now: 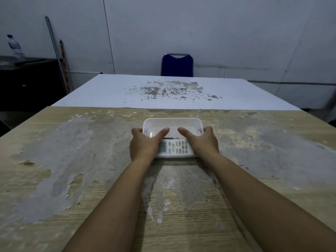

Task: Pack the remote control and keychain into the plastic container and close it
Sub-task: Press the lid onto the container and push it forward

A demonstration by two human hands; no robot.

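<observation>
Left hand (145, 142) clamped on left end of translucent white rectangular plastic lid (172, 127), thumb laid on top, fingers wrapped round far-left edge. Lid tilted, far edge up, near edge low over translucent rectangular plastic container (177, 156), which sits on near-centre of worn, peeling wood-grain table (72, 160). Likely gripped at both ends to keep lid square while lowering onto rim.

White rectangular remote control with grey buttons and small screen (175, 147) lying flat inside container, long axis left-right, screen end left; fits lengthwise that way. Small dark metal keychain (175, 138) just beyond remote, mostly hidden under lid; detail too small to tell.

Right hand (202, 142) mirrored on right end of lid, thumb on top pointing left, fingers round far-right corner. Hands apart, one per end.

Packing looks done; closing under way, lid not yet seated. Next likely: drop far edge, press down.
</observation>
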